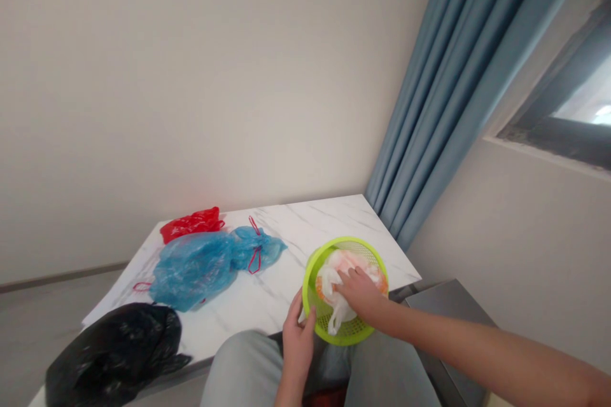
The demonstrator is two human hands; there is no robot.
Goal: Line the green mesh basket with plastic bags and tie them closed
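Steadying a round green basket point(310, 268), white bag point(329, 280) inside
Left hand point(298, 332) grasps the basket's side; right hand point(363, 296) touches the bag, finger grip unclear. By the table point(324, 211), the basket opens upward; bag handles point(338, 320) trail kneeward.

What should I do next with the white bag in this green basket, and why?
I'd probably tuck in the loose end of the white bag: it trails toward the near side of the green basket, while your right hand is on the bag and your left hand is at the rim.
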